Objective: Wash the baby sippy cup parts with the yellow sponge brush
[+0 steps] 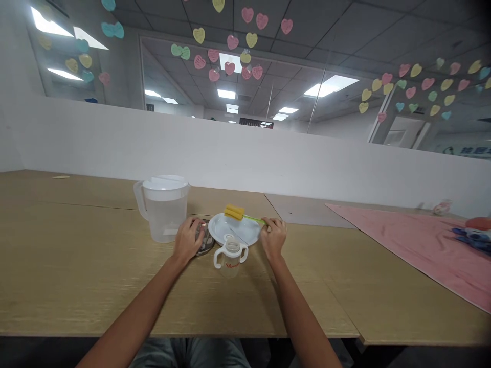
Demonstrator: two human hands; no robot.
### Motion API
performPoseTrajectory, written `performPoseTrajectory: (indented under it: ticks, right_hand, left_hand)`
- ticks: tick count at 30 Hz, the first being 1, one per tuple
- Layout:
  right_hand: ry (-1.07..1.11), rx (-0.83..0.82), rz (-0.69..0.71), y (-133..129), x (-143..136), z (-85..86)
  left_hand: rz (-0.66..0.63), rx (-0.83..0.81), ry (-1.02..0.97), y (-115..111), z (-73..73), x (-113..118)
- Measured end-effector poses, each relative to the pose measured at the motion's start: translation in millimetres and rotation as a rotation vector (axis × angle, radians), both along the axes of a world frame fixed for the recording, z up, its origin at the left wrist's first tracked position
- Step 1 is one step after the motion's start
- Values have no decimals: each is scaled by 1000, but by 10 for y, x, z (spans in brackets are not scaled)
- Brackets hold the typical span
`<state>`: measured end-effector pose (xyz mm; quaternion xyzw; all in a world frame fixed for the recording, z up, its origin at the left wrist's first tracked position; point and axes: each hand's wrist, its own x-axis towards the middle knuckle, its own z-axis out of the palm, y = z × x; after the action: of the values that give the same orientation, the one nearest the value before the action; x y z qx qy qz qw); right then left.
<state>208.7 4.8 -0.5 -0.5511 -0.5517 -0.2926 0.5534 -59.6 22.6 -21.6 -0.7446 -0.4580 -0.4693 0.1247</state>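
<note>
My right hand [273, 237] is closed around the green handle [253, 219] of a sponge bottle brush. Its yellow sponge head [234, 211] is over the far rim of a white plate [218, 230]. My left hand [187, 238] is at the left edge of a dark round dish [207, 242], thumb and fingers apart; whether it touches the dish is hard to tell. Between my hands, in front of the plate, a clear baby bottle [230, 266] with two white handles and red lettering stands upright, uncapped. A white lid-like piece and a thin stick lie on the plate, partly hidden.
A clear pitcher [168, 217] with a white lid stands left of my left hand. Farther right, a pink cloth [414, 245] covers the table, with blue items [470, 237] and a reddish bowl [479, 224] at its edge. A white wall [245, 158] runs behind the table [95, 266].
</note>
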Motion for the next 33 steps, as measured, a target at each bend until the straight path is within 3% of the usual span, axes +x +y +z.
performPoseTrajectory:
  ticks: [5, 11, 33]
  right_hand:
    - [-172, 15, -27, -25, 0, 3]
    - [-352, -15, -36, -17, 3, 0]
    - [-206, -165, 34, -22, -92, -46]
  left_hand:
    - [-208, 41, 107, -90, 25, 117]
    - [-225, -8, 133, -96, 9, 141]
    - [-323, -95, 248, -221, 50, 258]
